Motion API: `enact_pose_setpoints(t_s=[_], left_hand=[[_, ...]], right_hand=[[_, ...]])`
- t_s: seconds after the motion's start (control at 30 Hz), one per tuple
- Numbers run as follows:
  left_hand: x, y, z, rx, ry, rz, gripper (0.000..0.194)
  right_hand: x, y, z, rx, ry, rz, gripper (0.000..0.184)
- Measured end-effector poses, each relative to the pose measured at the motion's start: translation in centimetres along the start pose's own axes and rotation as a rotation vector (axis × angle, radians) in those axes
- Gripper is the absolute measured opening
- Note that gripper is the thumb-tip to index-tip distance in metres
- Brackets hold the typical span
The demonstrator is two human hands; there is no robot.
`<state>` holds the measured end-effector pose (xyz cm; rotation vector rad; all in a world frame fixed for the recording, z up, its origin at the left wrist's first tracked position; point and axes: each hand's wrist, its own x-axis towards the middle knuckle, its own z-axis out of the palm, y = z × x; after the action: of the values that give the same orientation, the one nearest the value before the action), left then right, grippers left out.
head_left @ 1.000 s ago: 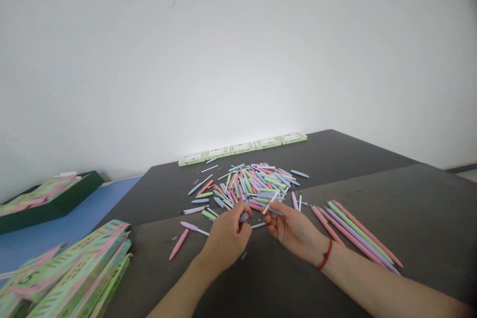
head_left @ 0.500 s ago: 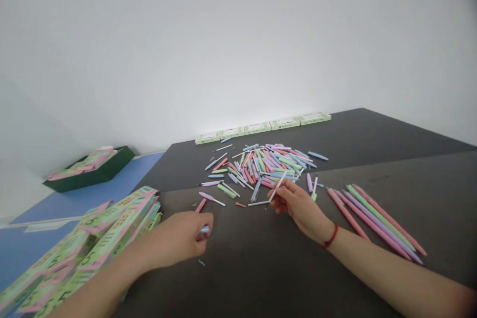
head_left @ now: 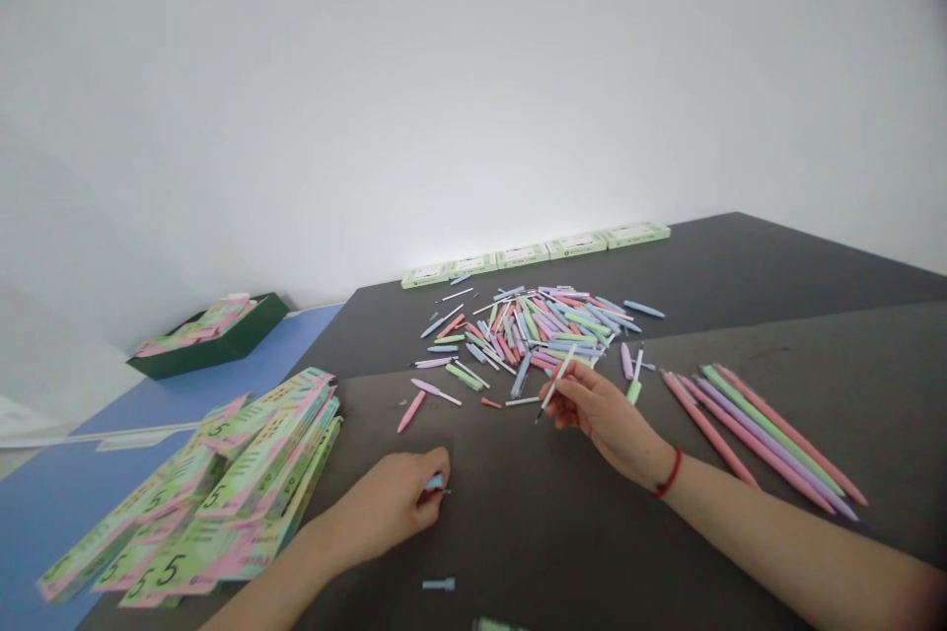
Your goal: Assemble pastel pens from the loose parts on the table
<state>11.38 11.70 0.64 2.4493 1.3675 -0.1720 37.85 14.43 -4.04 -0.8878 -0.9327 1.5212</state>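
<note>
My left hand point(head_left: 406, 498) is closed low over the dark table, its fingers wrapped round a light-blue pen barrel point(head_left: 433, 482) of which only the end shows. Between the thumb and fingers of my right hand point(head_left: 596, 409) a white pen refill point(head_left: 559, 379) is pinched, tilted with its dark tip down. Closer to me than the left hand lies a small blue pen part point(head_left: 439, 585). Beyond the hands spreads a heap of pastel pen parts point(head_left: 544, 325) mixed with white refills. A pink barrel point(head_left: 411, 411) and a purple barrel with a refill point(head_left: 435, 391) lie left of it.
Several long pens point(head_left: 765, 439) lie side by side to the right of my right forearm. Printed green and pink boxes point(head_left: 255, 458) are stacked at left. Behind them stands a dark green tray point(head_left: 237, 343) of packs. Flat boxes point(head_left: 523, 256) line the wall.
My left hand has moved right and a little nearer to me, uncovering the pink barrel. The small blue part now lies farther below that hand. My right hand still holds the refill; the view has shifted slightly.
</note>
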Motion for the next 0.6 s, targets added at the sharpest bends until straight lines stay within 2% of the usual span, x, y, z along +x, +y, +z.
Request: enact_pose_setpoints(t_s=[0.13,0.23,0.27,0.33,0.37,0.4,0.43,0.5,0.6], left_hand=[[0.0,0.9,-0.1,-0.067,0.063,-0.017,0.012],[-2.9,1.3,0.9,-0.075,0.132,-0.012,0.011],[-4.1,1.5,1.6,-0.052,0.164,0.018,0.01],[-6.3,1.8,3.6,0.046,0.307,0.161,0.013],[-7.0,2.0,4.7,0.108,0.386,0.263,0.015],[-7.4,2.2,5.6,0.164,0.427,0.306,0.018],[-7.4,2.4,6.3,0.195,0.424,0.304,0.02],[-6.2,2.9,6.7,0.22,0.33,0.265,0.021],[-2.5,3.8,5.5,0.205,0.157,0.242,0.013]], right_hand=[[0.0,-0.1,-0.3,0.005,0.008,0.014,0.023],[0.0,-0.2,-0.5,0.001,0.04,0.016,0.024],[0.0,-0.1,-0.5,0.0,0.045,0.013,0.024],[0.1,0.0,-0.5,-0.001,0.045,0.005,0.023],[0.2,0.1,-0.4,-0.001,0.04,0.002,0.023],[0.2,0.2,-0.4,-0.003,0.033,-0.001,0.022],[0.3,0.3,-0.3,-0.007,0.023,-0.005,0.021],[0.3,0.5,-0.1,-0.033,0.001,-0.019,0.019],[0.3,0.4,-0.2,-0.158,-0.012,-0.056,0.014]])
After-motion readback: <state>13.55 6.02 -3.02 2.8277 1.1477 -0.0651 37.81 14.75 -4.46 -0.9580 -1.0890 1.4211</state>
